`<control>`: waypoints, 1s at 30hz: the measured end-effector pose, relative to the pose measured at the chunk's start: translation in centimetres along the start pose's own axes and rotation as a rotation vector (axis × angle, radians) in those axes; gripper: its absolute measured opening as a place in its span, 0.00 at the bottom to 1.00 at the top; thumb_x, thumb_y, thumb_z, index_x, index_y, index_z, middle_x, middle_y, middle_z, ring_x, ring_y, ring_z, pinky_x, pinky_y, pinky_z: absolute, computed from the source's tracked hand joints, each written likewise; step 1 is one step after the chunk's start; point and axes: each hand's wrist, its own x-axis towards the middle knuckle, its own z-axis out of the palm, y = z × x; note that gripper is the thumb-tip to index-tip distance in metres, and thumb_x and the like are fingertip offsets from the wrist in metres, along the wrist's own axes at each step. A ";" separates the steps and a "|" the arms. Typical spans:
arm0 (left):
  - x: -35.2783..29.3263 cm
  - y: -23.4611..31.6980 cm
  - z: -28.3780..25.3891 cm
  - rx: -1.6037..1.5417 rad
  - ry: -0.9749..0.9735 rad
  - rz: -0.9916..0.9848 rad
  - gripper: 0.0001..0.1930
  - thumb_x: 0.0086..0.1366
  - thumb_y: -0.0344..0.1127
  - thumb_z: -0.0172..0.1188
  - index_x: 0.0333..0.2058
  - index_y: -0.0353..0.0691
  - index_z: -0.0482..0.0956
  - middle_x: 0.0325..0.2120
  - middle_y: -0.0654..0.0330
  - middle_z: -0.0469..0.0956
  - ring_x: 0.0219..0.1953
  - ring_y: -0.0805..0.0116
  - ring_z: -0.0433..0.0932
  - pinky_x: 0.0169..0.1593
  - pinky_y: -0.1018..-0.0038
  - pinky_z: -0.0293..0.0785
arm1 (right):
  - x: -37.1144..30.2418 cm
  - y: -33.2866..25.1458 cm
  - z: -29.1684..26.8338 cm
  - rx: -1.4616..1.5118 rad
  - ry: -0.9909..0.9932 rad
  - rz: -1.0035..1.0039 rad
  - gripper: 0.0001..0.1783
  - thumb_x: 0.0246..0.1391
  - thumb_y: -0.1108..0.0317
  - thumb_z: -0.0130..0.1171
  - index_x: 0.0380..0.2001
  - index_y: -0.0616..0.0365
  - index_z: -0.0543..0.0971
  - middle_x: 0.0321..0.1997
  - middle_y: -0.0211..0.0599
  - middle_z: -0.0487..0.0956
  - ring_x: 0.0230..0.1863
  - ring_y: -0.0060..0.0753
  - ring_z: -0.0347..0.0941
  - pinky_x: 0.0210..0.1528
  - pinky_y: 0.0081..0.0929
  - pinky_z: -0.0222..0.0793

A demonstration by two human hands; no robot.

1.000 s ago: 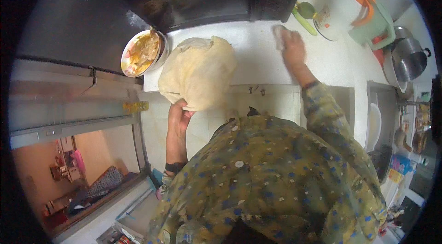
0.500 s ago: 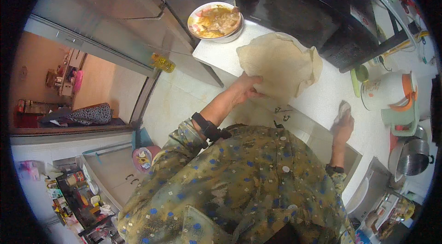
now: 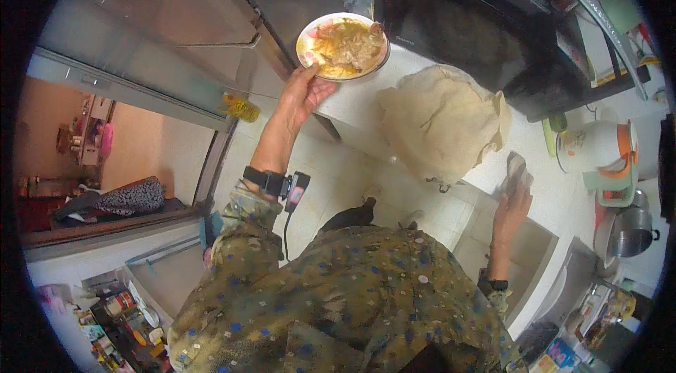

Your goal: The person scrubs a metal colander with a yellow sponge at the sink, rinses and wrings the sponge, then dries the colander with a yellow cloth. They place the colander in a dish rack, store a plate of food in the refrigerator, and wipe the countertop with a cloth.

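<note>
My left hand [image 3: 308, 93] grips the near rim of a white patterned bowl [image 3: 305, 49], thumb at the edge and fingers below. Pale meat pieces and yellowish sauce [image 3: 348, 45] fill it. The bowl is at the far left end of the white counter [image 3: 355, 109]. To its right a crumpled beige cloth [image 3: 447, 116] lies over the counter, partly past its front edge; neither hand touches it. Farther right, my right hand [image 3: 512, 204] rests over the counter, closed on a greyish folded rag [image 3: 517, 170].
A black oven-like appliance [image 3: 458, 38] stands behind the counter. At the right are a white and orange container [image 3: 595, 147], a green-handled tool [image 3: 548, 135] and a metal pot [image 3: 629, 235]. A grey fridge-like door [image 3: 162, 28] is at the left, with a yellow bottle [image 3: 241, 108] near it.
My left hand has left the beige cloth and moved up and left to the bowl's rim. The cloth now lies lower on the counter. My right hand still holds the rag.
</note>
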 end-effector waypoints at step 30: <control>-28.3 3.3 -9.1 -0.037 0.116 -0.008 0.21 0.54 0.24 0.54 0.48 0.30 0.62 0.46 0.47 0.69 0.45 0.55 0.74 0.41 0.63 0.79 | -14.9 -10.6 2.0 0.624 -0.210 -0.202 0.25 0.45 0.70 0.59 0.49 0.58 0.68 0.50 0.49 0.70 0.53 0.51 0.63 0.54 0.38 0.60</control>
